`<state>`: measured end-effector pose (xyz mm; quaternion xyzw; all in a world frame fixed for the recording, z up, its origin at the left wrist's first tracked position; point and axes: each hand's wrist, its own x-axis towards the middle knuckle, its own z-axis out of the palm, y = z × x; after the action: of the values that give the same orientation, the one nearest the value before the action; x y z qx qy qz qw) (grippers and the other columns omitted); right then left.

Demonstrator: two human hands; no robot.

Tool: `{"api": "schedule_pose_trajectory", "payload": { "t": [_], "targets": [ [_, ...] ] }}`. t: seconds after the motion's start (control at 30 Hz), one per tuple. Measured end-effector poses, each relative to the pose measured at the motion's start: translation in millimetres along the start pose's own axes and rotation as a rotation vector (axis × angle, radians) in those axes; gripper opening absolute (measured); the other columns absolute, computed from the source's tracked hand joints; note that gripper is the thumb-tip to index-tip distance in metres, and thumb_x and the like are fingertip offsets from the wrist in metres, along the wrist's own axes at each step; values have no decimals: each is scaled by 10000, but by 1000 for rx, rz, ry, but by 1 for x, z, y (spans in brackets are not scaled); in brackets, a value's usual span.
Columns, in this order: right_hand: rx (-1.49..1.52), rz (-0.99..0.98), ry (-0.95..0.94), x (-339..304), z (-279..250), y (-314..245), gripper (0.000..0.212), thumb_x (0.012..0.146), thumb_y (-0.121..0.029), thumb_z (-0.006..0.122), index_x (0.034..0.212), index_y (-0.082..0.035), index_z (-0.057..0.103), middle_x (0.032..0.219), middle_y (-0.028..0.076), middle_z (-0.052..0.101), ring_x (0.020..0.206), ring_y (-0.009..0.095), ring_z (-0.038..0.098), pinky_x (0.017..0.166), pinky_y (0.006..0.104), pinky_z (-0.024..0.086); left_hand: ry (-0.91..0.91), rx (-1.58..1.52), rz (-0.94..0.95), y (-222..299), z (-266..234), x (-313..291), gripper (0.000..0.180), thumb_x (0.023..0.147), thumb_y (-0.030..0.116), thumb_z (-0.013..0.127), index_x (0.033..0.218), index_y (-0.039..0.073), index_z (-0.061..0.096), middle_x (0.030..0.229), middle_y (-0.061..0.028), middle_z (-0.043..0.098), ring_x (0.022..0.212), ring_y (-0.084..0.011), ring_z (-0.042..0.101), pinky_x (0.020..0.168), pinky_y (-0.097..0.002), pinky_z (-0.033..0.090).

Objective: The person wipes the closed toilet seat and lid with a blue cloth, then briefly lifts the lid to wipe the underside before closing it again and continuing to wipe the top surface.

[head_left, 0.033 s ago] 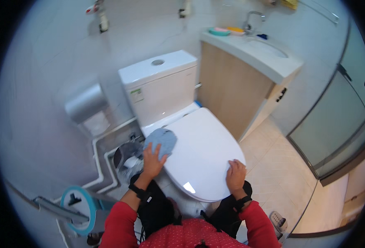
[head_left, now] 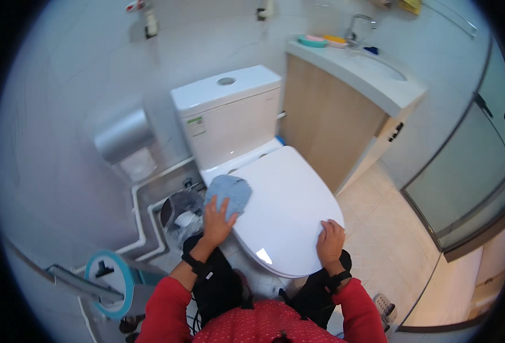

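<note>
A white toilet lid [head_left: 289, 200] lies closed before the white cistern [head_left: 229, 123]. On the lid's rear left edge rests a light blue cloth [head_left: 229, 193]. My left hand [head_left: 218, 223] holds this cloth against the lid, its fingers spread over the near part. At the lid's right edge, my right hand [head_left: 331, 243] rests with loosely bent fingers and no object in it. The undersides of both hands are hidden.
Left of the toilet stand a lined waste bin [head_left: 184, 214], white pipes [head_left: 138, 214] and a white-and-teal bin-like container [head_left: 112, 283]. A paper holder [head_left: 124, 137] hangs on the wall. A washbasin cabinet [head_left: 332, 108] and a glass door [head_left: 464, 166] are to the right.
The whole view has shifted slightly, so the room appears a little higher and further right. Both hands and the cloth keep about the same places on the lid.
</note>
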<state>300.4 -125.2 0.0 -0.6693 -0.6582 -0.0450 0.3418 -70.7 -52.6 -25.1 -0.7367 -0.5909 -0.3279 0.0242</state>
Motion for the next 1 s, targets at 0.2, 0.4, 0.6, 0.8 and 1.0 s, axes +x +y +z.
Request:
{"api": "schedule_pose_trajectory", "payload": {
  "t": [0.2, 0.4, 0.6, 0.8, 1.0],
  "targets": [
    [9, 6, -43, 4, -1, -5, 285, 875, -58, 567, 1150, -75, 643, 1227, 153, 584, 1175, 348, 518, 1000, 460, 404, -29, -88, -73, -3, 3, 9, 628, 884, 331, 707, 1426, 133, 461, 1492, -280, 293, 1250, -525, 378, 1046, -583, 376],
    [-16, -8, -72, 8, -1, -10, 306, 871, -48, 557, 1166, -63, 634, 1234, 162, 585, 1172, 352, 521, 1013, 464, 393, -54, -190, -195, -45, 13, 66, 620, 896, 342, 688, 1424, 138, 434, 1338, -271, 433, 1107, -511, 487, 956, -558, 445],
    [-32, -35, -81, 9, 2, -9, 316, 872, -39, 546, 1176, -59, 630, 1241, 171, 585, 1185, 355, 513, 1022, 473, 384, -201, -96, -365, -49, 8, 106, 520, 924, 436, 625, 1360, 187, 490, 1241, -174, 538, 1149, -417, 515, 912, -558, 466],
    [-36, -27, -69, 6, 1, -8, 319, 872, -41, 546, 1179, -58, 632, 1247, 166, 585, 1196, 349, 509, 1027, 474, 381, -69, -18, -422, -27, 10, 94, 512, 936, 410, 623, 1356, 147, 494, 1261, -180, 531, 1119, -419, 526, 893, -550, 464],
    [-54, -21, -68, 5, 2, -8, 315, 876, -48, 549, 1179, -59, 634, 1255, 164, 583, 1205, 340, 505, 1031, 466, 379, 72, -55, -403, -17, 12, 51, 561, 918, 355, 653, 1388, 117, 457, 1209, -241, 498, 1077, -469, 510, 884, -567, 466]
  ]
}}
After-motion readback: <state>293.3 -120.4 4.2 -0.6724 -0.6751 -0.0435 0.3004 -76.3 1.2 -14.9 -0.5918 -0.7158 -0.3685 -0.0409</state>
